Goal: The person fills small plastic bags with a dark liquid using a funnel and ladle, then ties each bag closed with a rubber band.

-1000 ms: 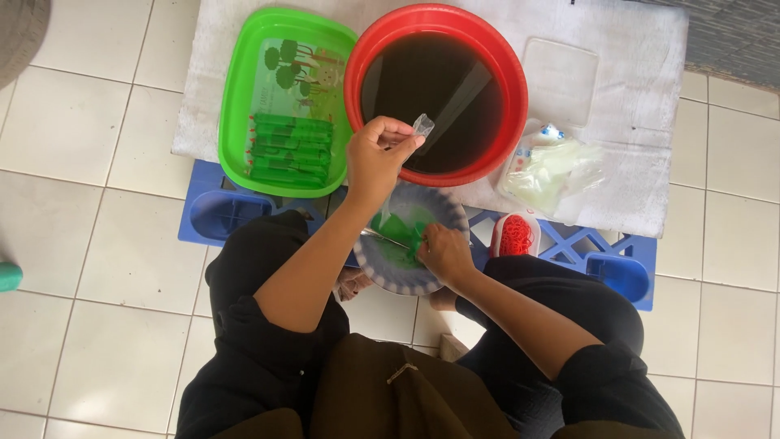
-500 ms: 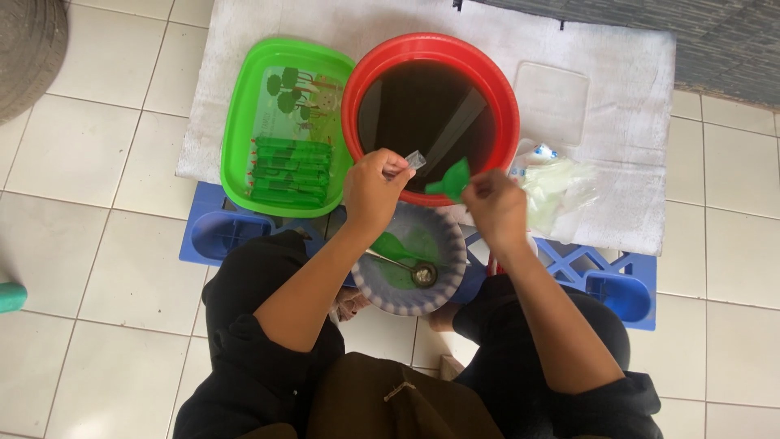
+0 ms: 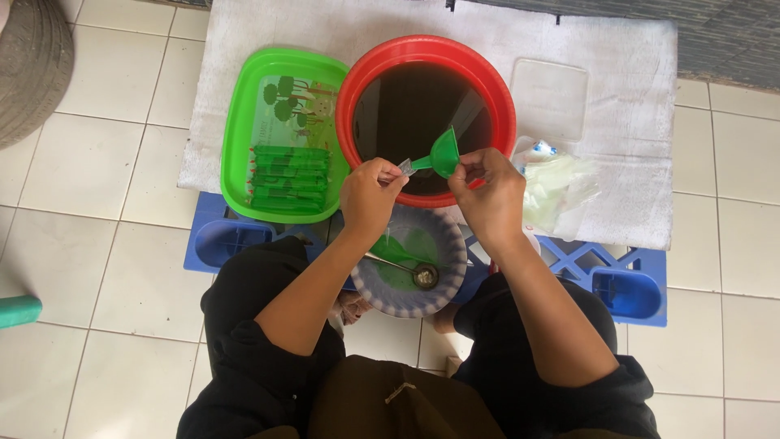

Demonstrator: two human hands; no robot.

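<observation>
My left hand [image 3: 370, 195] pinches the open end of a small clear plastic sleeve [image 3: 404, 167] over the near rim of a red basin [image 3: 349, 97] full of dark liquid. My right hand [image 3: 487, 191] holds a green funnel [image 3: 443, 154] by its cone, its spout pointing into the sleeve. Below the hands a patterned bowl [image 3: 443, 289] holds green liquid and a metal spoon [image 3: 406, 268]. A green tray [image 3: 236, 162] to the left carries a row of filled green sleeves [image 3: 291, 175].
A white cloth [image 3: 617, 97] covers the floor under the basin and tray, with a clear lid [image 3: 548, 97] and a bag of empty sleeves [image 3: 556, 187] on it. A blue plastic stand [image 3: 630, 284] lies in front. A tyre [image 3: 32, 65] sits at the far left.
My right hand lifted the green funnel out of the bowl and brought it up to the sleeve held by my left hand. The camera moved closer.
</observation>
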